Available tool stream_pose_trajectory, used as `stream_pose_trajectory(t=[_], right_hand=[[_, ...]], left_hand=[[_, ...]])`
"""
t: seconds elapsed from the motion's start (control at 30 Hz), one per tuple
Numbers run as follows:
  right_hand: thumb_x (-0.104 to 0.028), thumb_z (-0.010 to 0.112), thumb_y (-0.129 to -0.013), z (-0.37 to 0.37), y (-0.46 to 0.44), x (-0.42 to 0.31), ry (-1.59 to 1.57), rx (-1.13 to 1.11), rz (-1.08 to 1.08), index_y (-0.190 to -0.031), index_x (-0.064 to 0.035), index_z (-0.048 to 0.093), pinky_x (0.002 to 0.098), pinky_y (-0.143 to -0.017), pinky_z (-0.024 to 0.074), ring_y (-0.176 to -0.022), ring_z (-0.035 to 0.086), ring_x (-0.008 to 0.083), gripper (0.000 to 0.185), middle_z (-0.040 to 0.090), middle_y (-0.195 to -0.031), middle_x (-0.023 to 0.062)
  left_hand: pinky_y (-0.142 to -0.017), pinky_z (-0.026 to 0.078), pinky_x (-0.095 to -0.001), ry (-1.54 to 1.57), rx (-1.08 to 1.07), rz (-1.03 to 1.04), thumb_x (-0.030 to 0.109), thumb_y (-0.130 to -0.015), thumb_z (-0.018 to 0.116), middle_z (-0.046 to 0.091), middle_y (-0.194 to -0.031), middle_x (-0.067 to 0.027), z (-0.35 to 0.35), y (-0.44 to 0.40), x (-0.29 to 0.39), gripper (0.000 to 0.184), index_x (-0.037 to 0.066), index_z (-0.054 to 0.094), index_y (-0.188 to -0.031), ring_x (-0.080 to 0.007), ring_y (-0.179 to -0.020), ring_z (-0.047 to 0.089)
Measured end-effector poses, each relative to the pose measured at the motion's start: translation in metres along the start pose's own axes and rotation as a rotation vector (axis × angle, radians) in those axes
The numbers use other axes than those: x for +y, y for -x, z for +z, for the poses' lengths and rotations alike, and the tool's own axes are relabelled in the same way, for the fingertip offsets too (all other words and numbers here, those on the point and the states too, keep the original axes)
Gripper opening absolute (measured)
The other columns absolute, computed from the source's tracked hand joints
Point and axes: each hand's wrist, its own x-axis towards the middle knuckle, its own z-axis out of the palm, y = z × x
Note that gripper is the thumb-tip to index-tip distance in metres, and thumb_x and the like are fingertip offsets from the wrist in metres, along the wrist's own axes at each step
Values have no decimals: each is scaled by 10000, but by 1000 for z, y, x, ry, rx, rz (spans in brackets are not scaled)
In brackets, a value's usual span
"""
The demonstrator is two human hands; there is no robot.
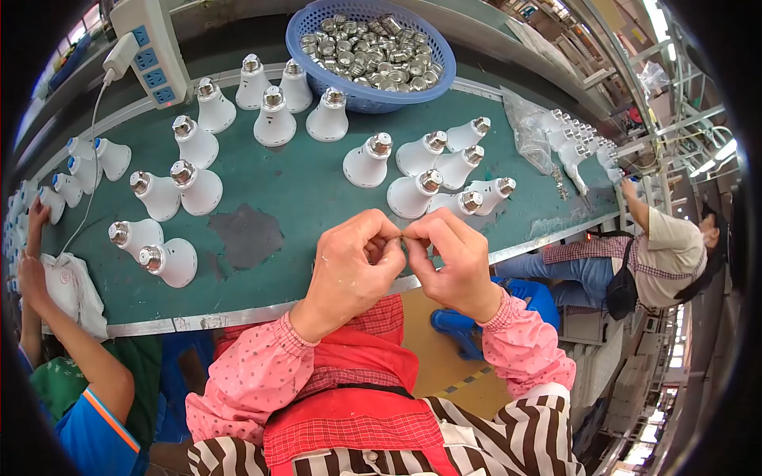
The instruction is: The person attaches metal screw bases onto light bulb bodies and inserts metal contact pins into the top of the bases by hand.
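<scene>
My left hand (353, 266) and my right hand (451, 266) meet just above the table's front edge, thumb and forefinger of each pinched together. Whatever sits between the fingertips is too small to make out. White light bulbs with silver screw caps stand on the green table beyond my hands; the closest is a bulb (414, 195) behind my fingertips. To the left of my hands, another bulb (169, 262) stands near the front of the table.
A blue basket (373, 99) of metal screw caps stands at the back. A power strip (151, 59) with a white cable is at the back left. Co-workers sit at left (87, 381) and stand at right (667, 254). A plastic bag (524, 127) lies to the right.
</scene>
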Motion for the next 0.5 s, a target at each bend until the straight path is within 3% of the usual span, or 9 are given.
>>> stream_pose_trajectory(t=[0.07,0.17,0.3,0.43,0.5], right_hand=[[76,718,-783,-2,0,-1,-87,-37,52,-926,-35,653,335,-571,517,-657,653,234,192,632,-826,85],[75,699,-804,-8,-3,-4,-231,-86,178,-899,-28,656,301,-569,510,-631,639,171,147,638,-804,59],[56,690,-837,-21,0,5,-354,-75,339,-892,-19,658,256,-565,486,-630,606,96,98,638,-784,27],[36,677,-861,-32,4,3,-376,-331,369,-884,-11,654,255,-562,475,-635,598,92,58,633,-760,37],[16,678,-873,-32,7,6,-317,-291,404,-883,-3,652,267,-560,476,-634,603,97,34,635,-756,47]], left_hand=[[-534,433,-265,127,-52,-175,-12,-827,676,584,-659,-14,-2,1,0,72,10,607,-822,-49,-588,540],[-552,386,-201,266,-114,-257,-33,-846,658,620,-765,49,-5,0,-8,74,15,605,-822,7,-642,479],[-571,397,-194,300,-81,-303,-19,-850,654,625,-762,39,-16,-4,2,52,9,616,-829,6,-645,498],[-580,404,-192,259,-72,-291,-10,-859,651,630,-764,34,-17,-5,-2,38,4,622,-839,4,-655,510],[-581,405,-191,266,-72,-283,-11,-862,648,630,-763,33,-14,-7,-6,34,3,623,-843,4,-659,514]])
